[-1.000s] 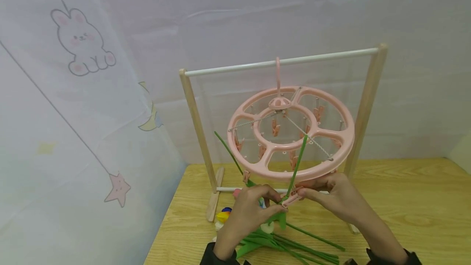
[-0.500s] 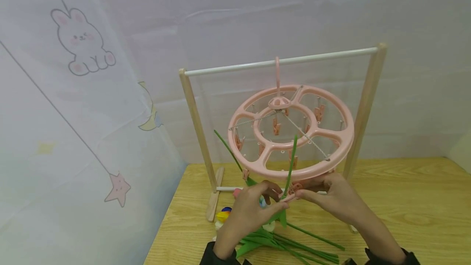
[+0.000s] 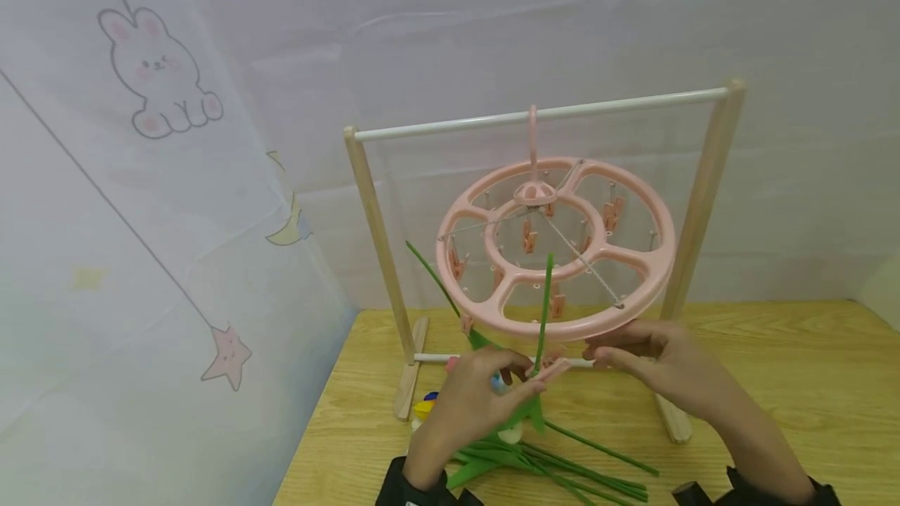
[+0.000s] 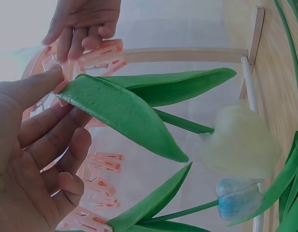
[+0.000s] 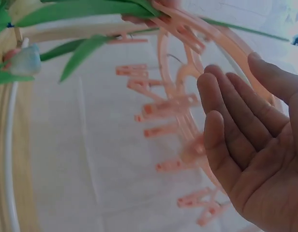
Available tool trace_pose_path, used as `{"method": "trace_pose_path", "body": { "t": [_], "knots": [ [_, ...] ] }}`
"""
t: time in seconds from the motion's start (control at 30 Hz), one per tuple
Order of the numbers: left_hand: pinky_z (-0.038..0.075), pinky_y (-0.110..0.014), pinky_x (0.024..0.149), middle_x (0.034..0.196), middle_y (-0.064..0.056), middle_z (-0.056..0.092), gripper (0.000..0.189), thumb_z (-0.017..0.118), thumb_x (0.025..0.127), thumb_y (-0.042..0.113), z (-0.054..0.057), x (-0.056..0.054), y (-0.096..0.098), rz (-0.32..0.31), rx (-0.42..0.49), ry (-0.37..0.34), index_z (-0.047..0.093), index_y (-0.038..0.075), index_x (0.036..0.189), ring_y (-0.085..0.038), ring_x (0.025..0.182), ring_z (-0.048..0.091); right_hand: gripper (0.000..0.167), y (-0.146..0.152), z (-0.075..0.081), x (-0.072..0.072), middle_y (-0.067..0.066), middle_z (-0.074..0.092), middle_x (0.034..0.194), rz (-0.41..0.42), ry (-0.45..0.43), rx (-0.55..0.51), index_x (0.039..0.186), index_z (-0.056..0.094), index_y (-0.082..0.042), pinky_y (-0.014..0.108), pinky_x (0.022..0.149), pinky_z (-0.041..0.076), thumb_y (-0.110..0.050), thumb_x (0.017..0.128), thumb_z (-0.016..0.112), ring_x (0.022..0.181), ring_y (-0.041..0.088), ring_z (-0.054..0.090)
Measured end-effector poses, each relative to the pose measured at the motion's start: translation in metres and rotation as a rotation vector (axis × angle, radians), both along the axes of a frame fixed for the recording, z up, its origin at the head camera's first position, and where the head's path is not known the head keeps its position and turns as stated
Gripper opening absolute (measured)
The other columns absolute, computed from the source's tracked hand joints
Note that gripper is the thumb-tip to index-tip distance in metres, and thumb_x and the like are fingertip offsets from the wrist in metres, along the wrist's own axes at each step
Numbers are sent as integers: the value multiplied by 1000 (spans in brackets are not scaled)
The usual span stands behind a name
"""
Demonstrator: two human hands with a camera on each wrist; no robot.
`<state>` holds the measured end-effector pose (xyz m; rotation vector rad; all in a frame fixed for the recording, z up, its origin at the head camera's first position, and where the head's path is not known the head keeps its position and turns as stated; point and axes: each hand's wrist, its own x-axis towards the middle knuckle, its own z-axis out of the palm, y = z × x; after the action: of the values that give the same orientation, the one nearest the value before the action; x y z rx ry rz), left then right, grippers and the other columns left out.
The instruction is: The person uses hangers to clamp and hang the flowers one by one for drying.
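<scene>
At the left of the wooden counter (image 3: pixel 330 420), we see a yellow artificial bloom (image 3: pixel 423 409) and a dark blue one (image 3: pixel 430 396), both low by the rack's pale wooden left post (image 3: pixel 376 233). Just right of that post, a blue-and-white artificial tulip (image 4: pixel 238 199) hangs bloom-down from a small pink plastic clip (image 3: pixel 467 324), so we judge that one done.

Next comes the left hand (image 3: pixel 474 397), its thumb and fingers drawn together, pinching a cream-white artificial tulip (image 4: pixel 241 142) by its stem where a second pink plastic clip (image 3: pixel 554 370) meets it. The flower points down and its bare stem end rises before the round pink plastic hanger (image 3: pixel 562 329), which hooks over the rack's white bar (image 3: pixel 450 127). We cannot tell whether this clip bites fully, so we count this fastening as under way. Nearer us, a bundle of green artificial stems (image 3: pixel 562 467) lies loose, seemingly left to do; several far clips (image 3: pixel 529 242) appear unused.

At the right, the right hand (image 3: pixel 668 365) is beside the hanger's near rim, fingers loosely extended and holding nothing.
</scene>
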<state>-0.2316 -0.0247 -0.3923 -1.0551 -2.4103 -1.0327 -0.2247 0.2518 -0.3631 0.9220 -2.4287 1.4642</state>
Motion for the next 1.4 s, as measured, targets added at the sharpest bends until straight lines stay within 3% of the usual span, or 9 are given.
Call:
{"method": "trace_pose_path", "body": {
  "t": [0.1, 0.23, 0.43, 0.53, 0.6, 0.83, 0.97, 1.1, 1.4],
  "knots": [
    [48, -13, 70, 93, 3, 74, 22, 76, 92, 30, 1, -1, -2, 7, 4, 5, 77, 12, 103, -1, 80, 62, 13, 14, 4, 1, -2, 71, 83, -53, -79, 22, 96, 74, -11, 26, 67, 56, -8, 101, 61, 72, 13, 67],
    [47, -13, 68, 92, 2, 75, 21, 78, 90, 28, 2, -3, -6, 11, 4, 0, 77, 11, 103, 0, 77, 60, 13, 26, 5, 0, 1, 57, 69, -157, -94, 50, 88, 65, -10, 29, 54, 45, -13, 101, 63, 58, 17, 53],
    [50, -15, 71, 95, 1, 75, 25, 76, 92, 31, 1, -5, -12, 12, -1, -16, 77, 9, 105, -8, 81, 66, 16, 20, 4, -7, 0, 59, 86, -289, 10, 104, 104, 61, -8, 26, 57, 48, -17, 96, 71, 71, 10, 56],
    [51, -15, 72, 96, 0, 75, 27, 75, 92, 32, 1, -6, -15, 11, -4, -17, 77, 8, 105, -5, 82, 66, 32, 13, 2, -11, 1, 64, 93, -225, 27, 81, 125, 60, -6, 26, 62, 51, -14, 96, 71, 81, 9, 60],
    [51, -15, 72, 96, 0, 75, 27, 74, 93, 32, 0, -7, -17, 15, -10, -18, 76, 8, 105, -3, 82, 64, 35, 9, 0, -12, 1, 67, 93, -159, 45, 56, 129, 59, -5, 27, 63, 52, -9, 96, 70, 81, 10, 62],
    [53, -21, 69, 95, 2, 74, 25, 74, 92, 31, 0, -9, -23, 45, -25, -42, 76, 10, 105, -1, 79, 60, 12, 3, -5, -10, 0, 69, 91, -8, 60, -20, 107, 66, -7, 27, 65, 55, 0, 96, 65, 81, 13, 64],
    [55, -25, 68, 94, 1, 74, 22, 76, 92, 27, 0, -11, -27, 47, -8, -63, 76, 10, 105, -3, 79, 62, 12, 3, -4, -8, 0, 67, 94, 63, 45, -31, 104, 64, -7, 28, 68, 56, 2, 96, 65, 82, 15, 67],
    [52, -20, 68, 94, 1, 74, 21, 76, 92, 26, 0, -13, -30, 80, -26, -71, 76, 10, 105, -3, 78, 61, 12, 2, -1, -6, 1, 68, 93, 126, 19, -43, 102, 64, -7, 29, 70, 58, 3, 95, 66, 82, 17, 70],
    [52, -20, 66, 92, 3, 74, 17, 75, 93, 27, -3, -15, -29, 146, -84, -44, 76, 13, 104, -2, 78, 62, 14, 2, 1, -4, -1, 74, 92, 233, -1, -11, 103, 65, -10, 30, 67, 58, 2, 97, 64, 80, 17, 71]
  ]
}}
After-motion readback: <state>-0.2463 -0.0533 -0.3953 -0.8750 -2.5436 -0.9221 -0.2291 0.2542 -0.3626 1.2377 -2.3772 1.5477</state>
